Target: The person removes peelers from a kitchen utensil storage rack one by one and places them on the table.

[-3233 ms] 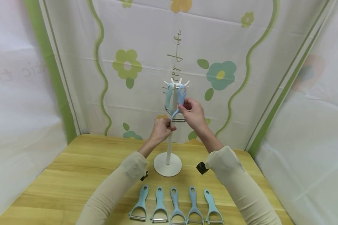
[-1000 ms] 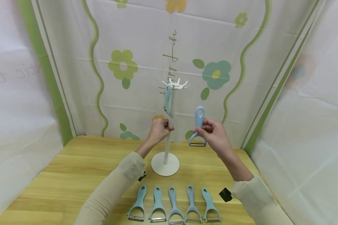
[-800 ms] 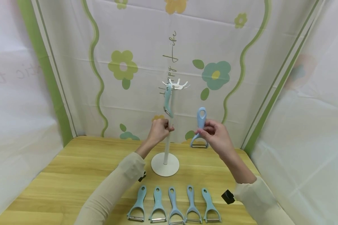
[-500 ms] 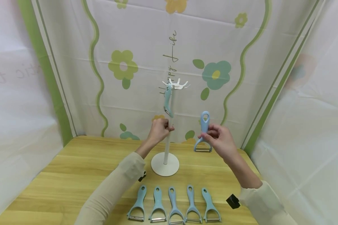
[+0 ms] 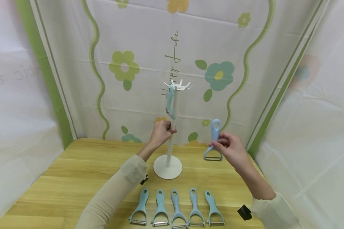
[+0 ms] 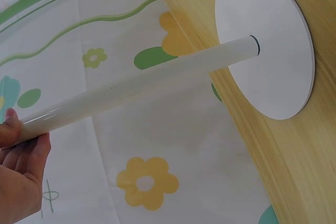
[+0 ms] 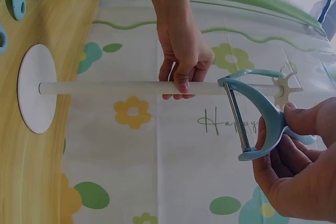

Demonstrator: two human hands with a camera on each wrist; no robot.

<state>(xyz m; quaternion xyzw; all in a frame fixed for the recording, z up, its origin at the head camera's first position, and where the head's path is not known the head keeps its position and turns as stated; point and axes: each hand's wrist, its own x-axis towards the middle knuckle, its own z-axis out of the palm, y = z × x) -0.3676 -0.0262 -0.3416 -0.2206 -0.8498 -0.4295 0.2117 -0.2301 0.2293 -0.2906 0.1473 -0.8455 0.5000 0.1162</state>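
Observation:
My left hand (image 5: 161, 133) grips the pole of a white hook stand (image 5: 169, 149) partway up; the left wrist view shows fingers (image 6: 32, 162) curled round that pole. Away to the right of the stand, my right hand (image 5: 230, 148) pinches a light blue peeler (image 5: 215, 131) by its handle, the holed end up and the blade below. In the right wrist view this peeler (image 7: 269, 124) has its blade side toward the camera. A mint green peeler (image 5: 170, 100) hangs from a hook on the left of the stand's crown (image 5: 181, 86).
Several blue and green peelers (image 5: 176, 208) lie in a row on the wooden table (image 5: 83, 178), handles pointing toward the stand. A patterned curtain (image 5: 149, 41) rises behind the table. White cloth walls (image 5: 312, 152) close in both sides.
The light blue peeler, up at the stand's hooks earlier, has come away right and down in my right hand. My left hand has kept its grip on the pole.

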